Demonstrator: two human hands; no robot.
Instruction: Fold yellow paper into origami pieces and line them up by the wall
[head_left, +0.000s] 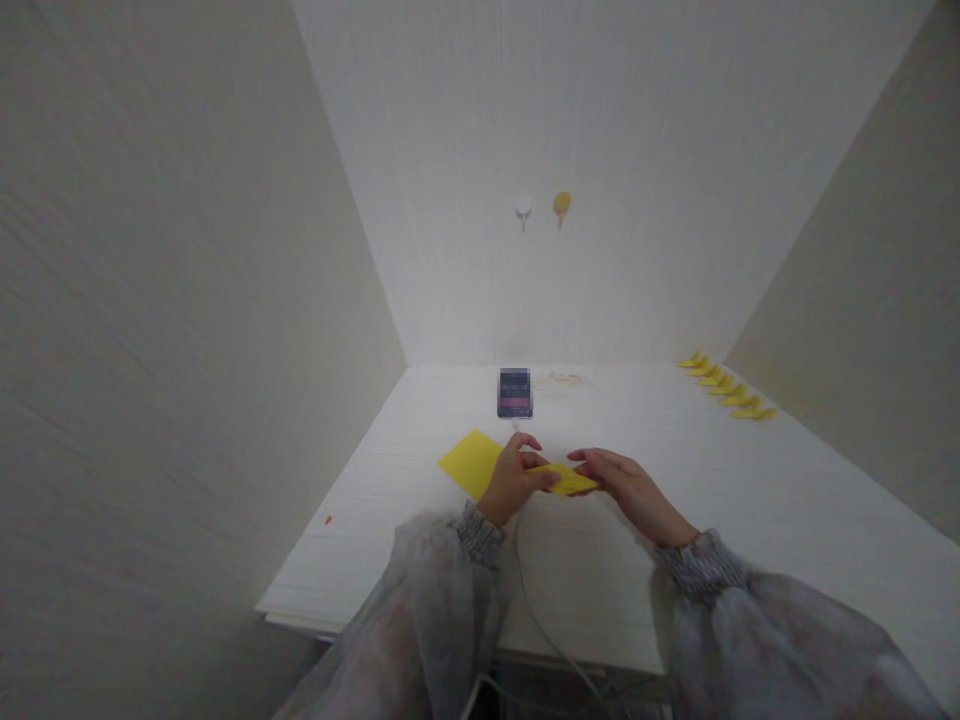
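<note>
We are seeing both forearms slanting inward over the table [375, 510], wrists bent and backs of the hands mostly turned up. The left hand [511, 482] is pinching the folded paper [574, 483], its thumb lying on top and its index finger arching above. The right hand [628, 490] is gripping the paper's right end, one finger lifting clear; its thumb is hiding from us. Loose sleeves [750, 620] are gathering at the wrists.

A flat sheet [466, 462] is lying partly behind the left hand. Farther back, a phone [515, 393] is resting near the wall [465, 270], its cord [526, 590] running toward us. Yellow pieces [726, 388] are lining the far right edge, an orange scrap [328, 520] is lying at left, and two hooks [523, 206] are sticking to the wall.
</note>
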